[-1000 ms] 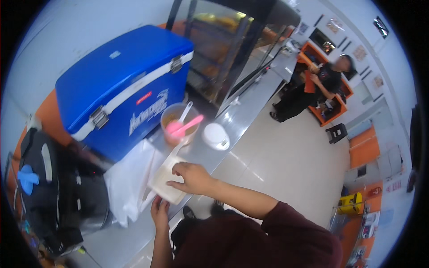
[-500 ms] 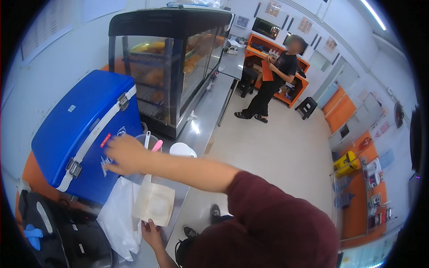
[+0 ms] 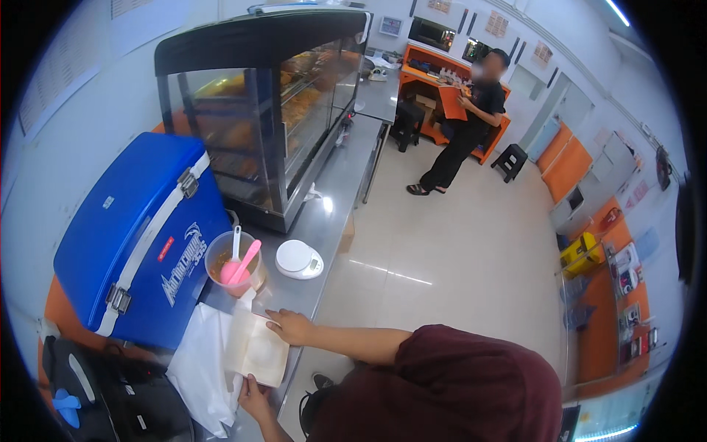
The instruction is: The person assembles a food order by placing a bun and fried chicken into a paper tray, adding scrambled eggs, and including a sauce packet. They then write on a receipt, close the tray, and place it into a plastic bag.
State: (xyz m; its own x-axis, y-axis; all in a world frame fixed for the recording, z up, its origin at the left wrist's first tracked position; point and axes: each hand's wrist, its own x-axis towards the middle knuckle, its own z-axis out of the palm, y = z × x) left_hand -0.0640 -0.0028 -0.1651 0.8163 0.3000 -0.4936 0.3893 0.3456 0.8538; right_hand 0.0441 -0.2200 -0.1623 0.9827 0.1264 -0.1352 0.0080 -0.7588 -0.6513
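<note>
An open, cream-coloured paper food box [image 3: 261, 357] with its lid folded back lies at the near edge of the steel counter. My left hand [image 3: 255, 398] pinches its lower edge, thumb on the rim. At the opposite edge, the fingers of my right hand [image 3: 292, 327] close on the rim; their tips are partly hidden. The box's inside shows nothing in it. White plastic bags [image 3: 202, 361] lie against its left side. Just beyond stands a clear tub [image 3: 215, 254] of brownish food, with a pink ladle [image 3: 237, 271] and a white-handled utensil [image 3: 236, 239] in it.
A white kitchen scale [image 3: 296, 258] sits right of the tub. Behind are a blue cooler box [image 3: 125, 221] and a glass food warmer [image 3: 243, 140]. A black machine [image 3: 110, 390] is at lower left. A person [image 3: 479, 103] stands across the room holding an orange folder.
My right hand has come back from in front of the cooler to the paper box's edge. My left hand still holds the box. The person across the room has shifted right.
</note>
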